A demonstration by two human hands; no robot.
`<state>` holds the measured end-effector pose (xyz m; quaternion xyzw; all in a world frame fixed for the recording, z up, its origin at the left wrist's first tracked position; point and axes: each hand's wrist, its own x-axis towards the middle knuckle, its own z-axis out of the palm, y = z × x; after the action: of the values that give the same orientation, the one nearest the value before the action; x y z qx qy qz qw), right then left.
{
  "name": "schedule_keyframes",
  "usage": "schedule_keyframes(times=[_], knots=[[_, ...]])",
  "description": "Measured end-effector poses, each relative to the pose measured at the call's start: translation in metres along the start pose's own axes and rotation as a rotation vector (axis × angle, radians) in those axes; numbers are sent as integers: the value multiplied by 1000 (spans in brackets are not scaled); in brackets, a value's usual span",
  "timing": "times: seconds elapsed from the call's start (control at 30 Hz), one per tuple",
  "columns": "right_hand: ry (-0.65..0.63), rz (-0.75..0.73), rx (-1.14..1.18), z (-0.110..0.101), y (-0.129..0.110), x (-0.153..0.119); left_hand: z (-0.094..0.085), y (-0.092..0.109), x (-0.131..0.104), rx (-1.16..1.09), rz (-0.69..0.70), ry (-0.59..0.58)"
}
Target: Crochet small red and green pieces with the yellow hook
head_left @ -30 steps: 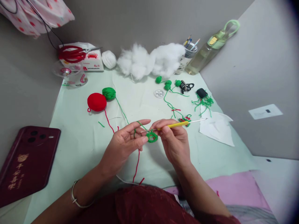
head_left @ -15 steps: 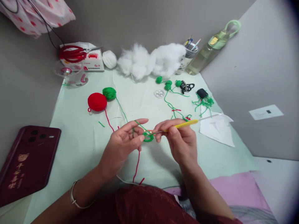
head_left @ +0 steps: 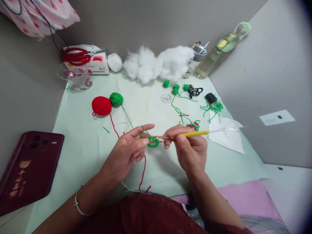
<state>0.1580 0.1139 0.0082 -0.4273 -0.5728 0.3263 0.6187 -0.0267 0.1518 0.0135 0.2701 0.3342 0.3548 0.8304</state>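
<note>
Between thumb and fingers, my left hand [head_left: 129, 146] pinches a small green crochet ring [head_left: 153, 143], its index finger stretched out with green yarn looped over it. My right hand [head_left: 188, 148] grips a crochet hook [head_left: 195, 133] by its yellow handle, the metal tip at the top of the ring. From the left index finger the strand runs back to a green yarn ball [head_left: 116, 99]. Beside that ball sits a red yarn ball [head_left: 101, 105], whose red strand passes behind my left hand. A thin orange item partly shows behind the hook; I cannot make out what it is.
White stuffing [head_left: 158, 63] lies along the back wall, with a pen cup [head_left: 196, 61] and a bottle [head_left: 219, 53] to its right. Scissors [head_left: 79, 56] rest on a box at back left. Small green crocheted pieces [head_left: 175, 91] and a hair claw [head_left: 195, 91] lie behind my right hand. A phone [head_left: 31, 169] is at left.
The hook and my right hand have shifted slightly right. The green ring now shows more openly, tilted toward me. The green ball has rolled a little to the right.
</note>
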Motion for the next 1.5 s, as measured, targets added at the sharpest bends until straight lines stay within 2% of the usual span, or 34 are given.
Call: schedule_keyframes(times=[0.07, 0.17, 0.33, 0.43, 0.53, 0.6, 0.67, 0.77, 1.03, 1.2, 1.3, 1.4, 1.5], knots=[[-23, 37, 24, 2, 1, 2, 3, -2, 0, 38, 52, 9], [-35, -17, -116, 6, 2, 1, 6, -6, 0, 89, 85, 33], [-78, -254, -427, 10, 1, -10, 10, -8, 2, 88, 98, 108], [-87, -346, -572, 10, 0, -13, 9, -6, 2, -27, 2, 71], [35, -194, -335, 7, -1, -9, 5, -3, 2, -112, -79, 48], [103, -25, -88, 4, -1, -5, 3, -1, 2, -119, -54, 79], [95, 98, 103, 3, 0, -1, 2, 0, 2, -70, -9, 92], [9, 169, 161, 4, 2, 0, 5, -1, 1, 37, 26, 69], [-47, 185, 186, 5, 4, -1, 5, -3, 0, 192, 86, 43], [-15, 242, 311, 3, 5, 0, 0, -3, 2, 187, 86, 32], [-7, 248, 305, 2, 3, 1, -1, -2, 2, 190, 70, 15], [-11, 185, 198, -1, -3, 3, -1, 1, 0, 202, 66, 14], [-45, -13, -48, -3, -10, 2, 1, 3, -1, 228, 78, 39]])
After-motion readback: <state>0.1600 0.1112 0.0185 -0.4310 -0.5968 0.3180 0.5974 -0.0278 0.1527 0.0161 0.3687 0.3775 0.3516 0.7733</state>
